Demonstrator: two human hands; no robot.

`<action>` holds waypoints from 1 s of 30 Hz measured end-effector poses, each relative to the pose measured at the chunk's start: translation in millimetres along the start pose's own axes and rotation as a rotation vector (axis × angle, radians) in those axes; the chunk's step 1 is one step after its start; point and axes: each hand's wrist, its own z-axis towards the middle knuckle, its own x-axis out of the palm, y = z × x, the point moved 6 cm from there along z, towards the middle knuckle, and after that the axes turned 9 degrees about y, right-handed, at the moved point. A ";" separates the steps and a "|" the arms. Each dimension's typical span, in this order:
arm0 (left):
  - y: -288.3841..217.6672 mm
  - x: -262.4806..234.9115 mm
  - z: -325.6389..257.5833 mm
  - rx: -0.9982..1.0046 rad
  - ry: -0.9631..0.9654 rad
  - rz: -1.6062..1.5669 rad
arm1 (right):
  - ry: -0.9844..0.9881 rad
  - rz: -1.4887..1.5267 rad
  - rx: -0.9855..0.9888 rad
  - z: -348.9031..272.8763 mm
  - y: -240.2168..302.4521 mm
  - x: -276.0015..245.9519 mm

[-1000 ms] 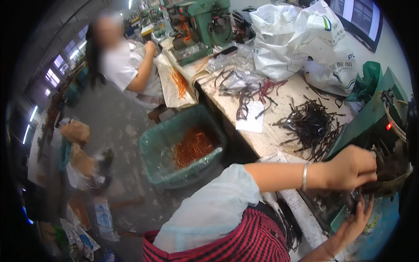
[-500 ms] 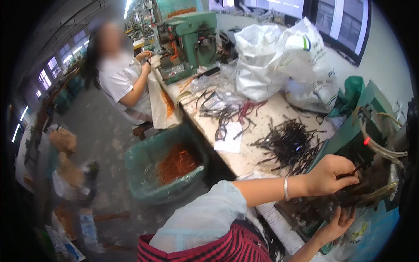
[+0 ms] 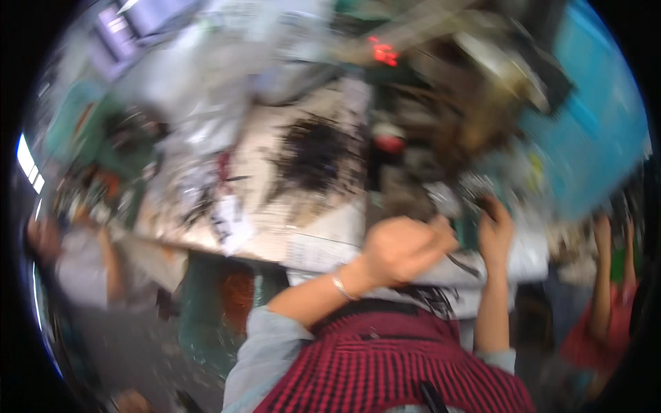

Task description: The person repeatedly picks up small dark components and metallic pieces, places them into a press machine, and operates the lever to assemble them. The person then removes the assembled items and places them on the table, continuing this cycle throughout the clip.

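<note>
The left hand (image 3: pixel 403 251) is hovering in front of the body, its fingers sitting bunched together; a thin dark strip (image 3: pixel 465 266) is showing just beside them, between the two hands, though blur is hiding whether they are clamping on it; the right hand (image 3: pixel 497 234) is reaching up nearby, its fingers pointing at a dark patch, and whether they are gripping anything I cannot tell; a heap of dark strips (image 3: pixel 317 155) is lying on the worktop (image 3: pixel 265 162), beyond the left hand; a white paper (image 3: pixel 232 227) is resting nearer the worktop's edge; below, a green bin (image 3: pixel 195 316) is holding orange pieces (image 3: pixel 237 297); a red light (image 3: pixel 383 52) is glowing farther back
</note>
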 end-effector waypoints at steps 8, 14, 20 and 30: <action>3.3 22.0 17.1 0.038 0.081 -0.036 | -0.059 -0.087 -0.024 -30.3 -0.4 -9.8; 6.9 20.1 17.9 0.059 0.081 -0.009 | -0.171 0.370 0.125 13.2 -33.0 -41.1; 7.7 24.9 14.6 0.084 0.090 0.017 | -0.036 -0.052 0.163 -9.6 -25.5 -30.3; -4.6 -13.6 -11.5 -0.189 0.108 -0.029 | -0.089 -0.455 -0.015 -25.1 -8.8 -6.8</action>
